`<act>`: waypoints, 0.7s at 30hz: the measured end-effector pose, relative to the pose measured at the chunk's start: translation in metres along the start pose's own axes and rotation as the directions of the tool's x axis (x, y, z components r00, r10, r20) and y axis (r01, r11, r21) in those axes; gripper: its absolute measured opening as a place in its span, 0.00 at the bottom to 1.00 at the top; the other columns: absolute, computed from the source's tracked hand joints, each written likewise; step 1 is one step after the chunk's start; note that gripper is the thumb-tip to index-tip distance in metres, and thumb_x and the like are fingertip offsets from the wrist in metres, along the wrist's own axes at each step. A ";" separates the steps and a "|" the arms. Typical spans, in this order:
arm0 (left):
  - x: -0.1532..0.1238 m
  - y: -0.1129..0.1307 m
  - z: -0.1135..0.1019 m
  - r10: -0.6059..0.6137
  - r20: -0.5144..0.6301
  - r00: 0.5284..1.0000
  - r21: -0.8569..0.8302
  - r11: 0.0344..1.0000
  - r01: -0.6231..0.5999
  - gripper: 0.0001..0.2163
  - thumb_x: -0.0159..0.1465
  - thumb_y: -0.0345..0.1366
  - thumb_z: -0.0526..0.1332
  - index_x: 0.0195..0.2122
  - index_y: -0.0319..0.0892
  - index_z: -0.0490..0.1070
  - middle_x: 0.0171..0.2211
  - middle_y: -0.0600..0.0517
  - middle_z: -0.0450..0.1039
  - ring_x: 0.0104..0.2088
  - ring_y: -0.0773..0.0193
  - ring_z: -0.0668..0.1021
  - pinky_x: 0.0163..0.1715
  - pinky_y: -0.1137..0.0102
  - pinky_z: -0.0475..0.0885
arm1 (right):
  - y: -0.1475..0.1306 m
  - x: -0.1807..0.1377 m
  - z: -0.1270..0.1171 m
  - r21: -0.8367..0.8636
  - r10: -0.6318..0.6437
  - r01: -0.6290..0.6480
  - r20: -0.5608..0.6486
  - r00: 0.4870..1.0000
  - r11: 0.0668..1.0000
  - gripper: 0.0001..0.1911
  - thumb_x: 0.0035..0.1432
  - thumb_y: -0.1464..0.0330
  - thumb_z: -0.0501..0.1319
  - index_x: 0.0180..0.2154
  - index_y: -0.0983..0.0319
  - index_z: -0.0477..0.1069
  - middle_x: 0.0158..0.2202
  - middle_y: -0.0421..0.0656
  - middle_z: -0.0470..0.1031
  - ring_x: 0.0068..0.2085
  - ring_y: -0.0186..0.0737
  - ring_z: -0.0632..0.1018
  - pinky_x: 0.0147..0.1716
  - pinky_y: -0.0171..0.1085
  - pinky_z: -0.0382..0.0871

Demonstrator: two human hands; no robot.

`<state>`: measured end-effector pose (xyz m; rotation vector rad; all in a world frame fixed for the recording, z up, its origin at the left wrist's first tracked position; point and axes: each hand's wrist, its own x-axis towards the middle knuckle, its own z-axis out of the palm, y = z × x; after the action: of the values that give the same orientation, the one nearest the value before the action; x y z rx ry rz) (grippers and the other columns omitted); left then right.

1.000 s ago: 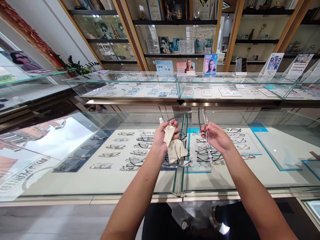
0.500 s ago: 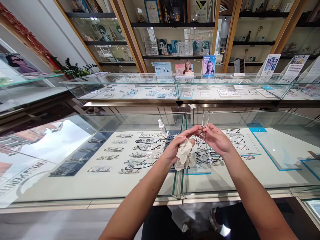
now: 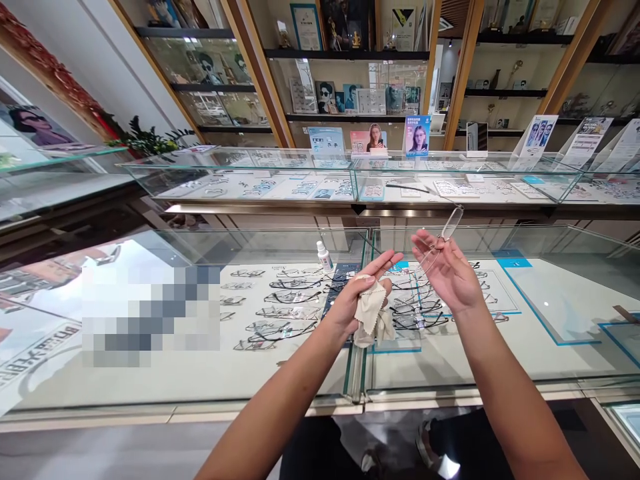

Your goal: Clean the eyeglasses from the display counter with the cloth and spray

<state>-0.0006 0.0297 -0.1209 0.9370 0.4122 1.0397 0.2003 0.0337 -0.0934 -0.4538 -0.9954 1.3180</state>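
A cream cleaning cloth (image 3: 371, 312) is bunched in my left hand (image 3: 349, 301), clasped by the thumb and lower fingers, while the upper fingers point out straight. Thin-rimmed eyeglasses (image 3: 453, 223) are pinched by my right hand (image 3: 459, 277), tilted, with one lens standing up above the fingers and a dark-tipped temple reaching away to the left. The other lens shows faintly in front of the palm. A gap separates my two hands. Behind my left hand, a small white spray bottle (image 3: 324, 255) stands upright on the glass display case (image 3: 300, 393).
Rows of eyeglass frames (image 3: 290, 297) lie beneath the glass on both sides of the case's middle joint. A second glass counter (image 3: 260, 200) runs across behind, bearing upright advertising cards (image 3: 418, 135). Shelves with trophies and pictures line the back wall.
My right hand has moved right, away from my left hand, turning and raising the eyeglasses. The left fingers have come off the eyeglasses and straightened; the cloth stays in that hand.
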 end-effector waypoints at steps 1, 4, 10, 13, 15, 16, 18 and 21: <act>-0.001 0.000 0.002 -0.005 0.018 1.000 -0.016 1.000 0.005 0.29 0.56 0.42 0.69 0.61 0.48 0.75 0.74 0.43 0.58 0.26 0.75 0.67 0.17 0.77 0.59 | -0.002 0.000 0.000 0.020 -0.018 0.019 -0.017 1.000 1.000 0.15 0.56 0.55 0.75 0.31 0.53 0.73 0.52 0.38 0.84 0.60 0.44 0.80 0.67 0.51 0.69; -0.004 -0.003 0.006 -0.027 0.080 0.996 -0.067 0.997 0.032 0.30 0.56 0.41 0.71 0.62 0.48 0.74 0.75 0.42 0.56 0.29 0.74 0.71 0.19 0.78 0.63 | -0.007 0.001 -0.002 0.107 -0.028 0.030 -0.017 0.999 0.994 0.12 0.57 0.57 0.74 0.32 0.53 0.74 0.48 0.35 0.85 0.56 0.40 0.82 0.63 0.45 0.75; -0.011 -0.025 0.012 -0.160 0.274 0.948 -0.103 0.975 0.195 0.27 0.56 0.43 0.73 0.56 0.44 0.75 0.63 0.39 0.72 0.36 0.67 0.77 0.30 0.75 0.72 | -0.017 0.004 -0.011 0.245 -0.009 0.002 0.029 1.000 0.969 0.10 0.57 0.58 0.75 0.33 0.52 0.76 0.42 0.29 0.85 0.51 0.32 0.84 0.55 0.35 0.79; -0.012 -0.038 0.011 -0.234 0.376 0.896 0.022 0.969 0.244 0.27 0.58 0.46 0.73 0.58 0.46 0.73 0.64 0.41 0.71 0.52 0.55 0.79 0.42 0.68 0.76 | -0.018 0.004 -0.016 0.254 -0.024 0.021 0.009 1.000 0.967 0.10 0.57 0.59 0.75 0.33 0.52 0.76 0.38 0.29 0.85 0.49 0.33 0.85 0.54 0.36 0.80; -0.012 -0.044 0.008 -0.285 0.437 0.853 0.150 0.958 0.243 0.27 0.61 0.47 0.71 0.61 0.48 0.70 0.68 0.42 0.65 0.65 0.49 0.72 0.56 0.60 0.74 | -0.018 0.005 -0.017 0.246 -0.025 0.025 -0.005 1.000 0.969 0.10 0.57 0.59 0.75 0.32 0.52 0.77 0.37 0.30 0.85 0.48 0.34 0.85 0.54 0.37 0.80; -0.011 -0.046 0.007 -0.296 0.463 0.836 0.212 0.952 0.220 0.27 0.63 0.47 0.70 0.62 0.49 0.69 0.70 0.42 0.63 0.70 0.47 0.67 0.63 0.55 0.69 | -0.017 0.005 -0.018 0.241 -0.021 0.023 -0.011 1.000 0.970 0.10 0.57 0.59 0.75 0.32 0.53 0.77 0.37 0.30 0.85 0.48 0.34 0.85 0.53 0.37 0.80; -0.010 -0.045 0.005 -0.290 0.503 0.814 0.326 0.936 0.132 0.27 0.65 0.48 0.68 0.63 0.49 0.68 0.73 0.43 0.59 0.75 0.46 0.60 0.72 0.49 0.55 | -0.016 0.006 -0.018 0.230 -0.010 0.013 -0.013 1.000 0.973 0.10 0.57 0.59 0.75 0.32 0.53 0.77 0.37 0.31 0.85 0.47 0.34 0.86 0.52 0.37 0.81; -0.005 -0.037 -0.002 -0.156 0.452 0.878 0.516 0.849 -0.115 0.23 0.66 0.48 0.66 0.60 0.49 0.71 0.73 0.43 0.60 0.75 0.46 0.59 0.74 0.48 0.49 | -0.013 0.007 -0.019 0.219 0.010 -0.011 0.009 1.000 0.976 0.11 0.56 0.59 0.76 0.32 0.53 0.77 0.36 0.31 0.84 0.47 0.34 0.86 0.51 0.35 0.81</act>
<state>0.0157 0.0197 -0.1526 1.6450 0.2897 0.6332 0.2230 0.0417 -0.0908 -0.2856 -0.8433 1.4219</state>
